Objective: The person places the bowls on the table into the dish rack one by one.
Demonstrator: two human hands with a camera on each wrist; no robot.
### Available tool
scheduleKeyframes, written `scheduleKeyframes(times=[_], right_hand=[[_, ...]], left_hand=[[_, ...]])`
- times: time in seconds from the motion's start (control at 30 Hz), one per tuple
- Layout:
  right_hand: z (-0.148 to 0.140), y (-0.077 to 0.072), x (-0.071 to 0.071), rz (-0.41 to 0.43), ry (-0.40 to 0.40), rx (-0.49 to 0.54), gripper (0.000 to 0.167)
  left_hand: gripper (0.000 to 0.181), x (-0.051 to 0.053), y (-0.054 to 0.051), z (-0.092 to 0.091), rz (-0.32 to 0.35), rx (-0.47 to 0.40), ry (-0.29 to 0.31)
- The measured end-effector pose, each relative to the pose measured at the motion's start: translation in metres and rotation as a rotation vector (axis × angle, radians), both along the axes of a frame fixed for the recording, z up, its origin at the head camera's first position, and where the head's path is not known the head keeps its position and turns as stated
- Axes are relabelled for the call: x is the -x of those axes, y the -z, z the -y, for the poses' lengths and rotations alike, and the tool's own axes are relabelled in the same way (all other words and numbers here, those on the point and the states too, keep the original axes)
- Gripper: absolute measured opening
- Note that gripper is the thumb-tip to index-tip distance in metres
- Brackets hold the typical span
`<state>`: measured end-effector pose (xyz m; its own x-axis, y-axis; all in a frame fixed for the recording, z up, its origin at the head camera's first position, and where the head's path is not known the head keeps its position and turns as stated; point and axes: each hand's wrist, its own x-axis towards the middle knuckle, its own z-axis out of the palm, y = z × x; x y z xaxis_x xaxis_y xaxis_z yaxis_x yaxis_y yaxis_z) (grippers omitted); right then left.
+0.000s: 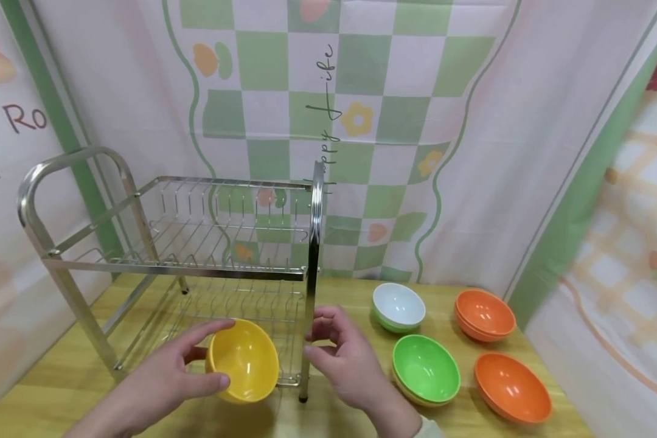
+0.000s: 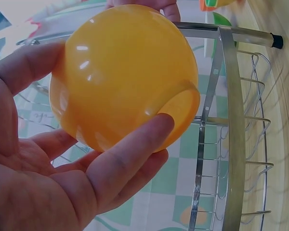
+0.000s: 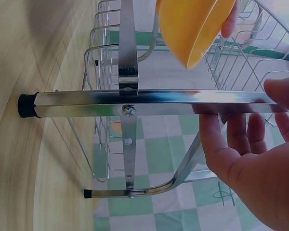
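Our left hand (image 1: 161, 372) grips a glossy, rounded yellow bowl (image 1: 246, 362); our right hand (image 1: 347, 365) half-curls at the shiny metal dish rack (image 1: 197, 270), whether gripping we can't tell.

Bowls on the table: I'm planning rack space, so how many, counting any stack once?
4, grouped at right: white-topped bowl, back left; green bowl, front left; orange bowl, back right; another orange bowl, front right. Nested ones may be hidden.

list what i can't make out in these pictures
Head view: rack, part of its lower tier, hidden behind the yellow bowl and left hand.
Head view: far lower orange bowl, its inside, covered by the upper orange bowl.
Right wrist view: right hand, cut off by the right edge.
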<state>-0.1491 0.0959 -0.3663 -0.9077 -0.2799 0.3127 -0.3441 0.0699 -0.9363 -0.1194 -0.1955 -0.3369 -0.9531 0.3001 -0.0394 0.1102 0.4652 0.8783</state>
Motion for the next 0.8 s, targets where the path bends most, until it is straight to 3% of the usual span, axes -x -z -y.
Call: scheduleKeyframes(times=[0.2, 0.6, 0.8], right_hand=[[0.003, -0.001, -0.001, -0.022, 0.021, -0.054, 0.031], [0.003, 0.007, -0.002, -0.108, 0.045, -0.094, 0.033], [0.003, 0.011, -0.002, -0.140, 0.072, -0.089, 0.036]], left_hand=[[0.075, 0.002, 0.000, 0.001, 0.027, 0.005, -0.018], [0.074, 0.003, -0.002, 0.000, 0.020, 0.007, -0.046], [0.076, 0.003, -0.006, 0.001, -0.023, 0.043, -0.078]])
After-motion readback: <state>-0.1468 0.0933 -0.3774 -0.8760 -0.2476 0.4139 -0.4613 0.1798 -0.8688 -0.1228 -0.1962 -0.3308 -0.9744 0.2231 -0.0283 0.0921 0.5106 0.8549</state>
